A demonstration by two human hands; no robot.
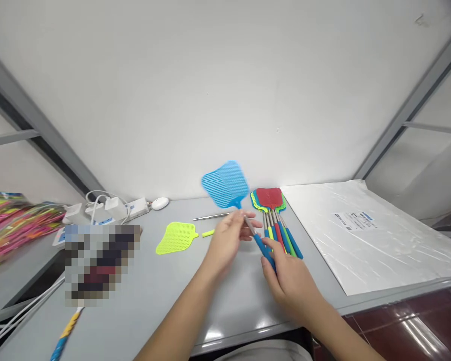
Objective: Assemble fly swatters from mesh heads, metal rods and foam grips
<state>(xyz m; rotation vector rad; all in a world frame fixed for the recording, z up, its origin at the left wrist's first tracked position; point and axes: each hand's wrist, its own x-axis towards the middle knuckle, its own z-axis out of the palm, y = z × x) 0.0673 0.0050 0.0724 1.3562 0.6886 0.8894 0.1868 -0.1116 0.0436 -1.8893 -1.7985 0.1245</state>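
A blue fly swatter [225,184] is held up over the table, its perforated head tilted toward the wall. My left hand [227,235] pinches it by the metal shaft just below the head, with some fingers loosely extended. Lower down, my right hand [288,276] is wrapped around its blue grip. Left of my left hand lies a yellow-green swatter head [176,237], apart from a yellow-green handle piece [208,233] that my hand partly hides. Behind them rests a thin metal rod [211,216]. Beyond my right hand, several assembled swatters [269,197] are piled with red on top.
A white wrapped package [346,225] with a label covers the table's right side. Power strips with plugs [115,209] and a white mouse [160,203] sit at back left. A pixelated area covers something above a yellow-and-blue stick [65,333]. Colourful bagged items [18,225] lie far left.
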